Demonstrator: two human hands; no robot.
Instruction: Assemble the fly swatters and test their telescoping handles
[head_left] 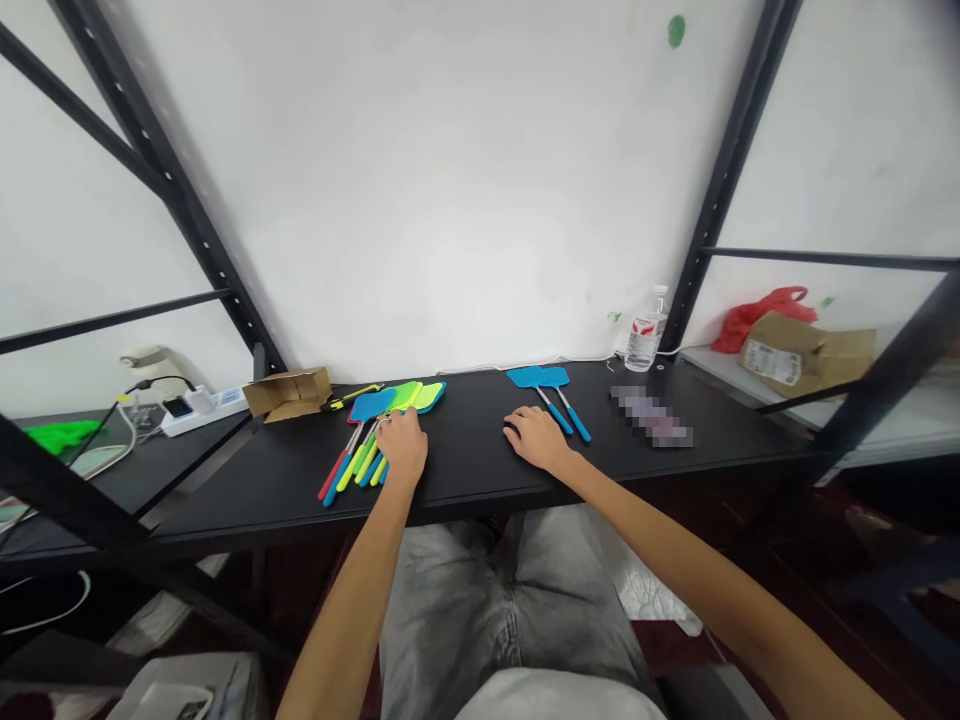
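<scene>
Several fly swatters [363,462] with red, blue and yellow-green handles lie fanned in an overlapping pile on the black table [465,460]. My left hand [403,440] is over the right side of this pile, its fingers curled down on a fly swatter; the fingertips are partly hidden. Two blue fly swatters [555,377] lie side by side further right, heads toward the wall. Just left of their handles, my right hand [536,436] rests palm down on the table with its fingers stretched out, holding nothing.
An open cardboard box [289,393] and a yellow-black utility knife [354,397] lie behind the pile. A water bottle [645,335] stands at the back right, with a blurred object [651,416] before it. Black metal posts [731,170] frame the table.
</scene>
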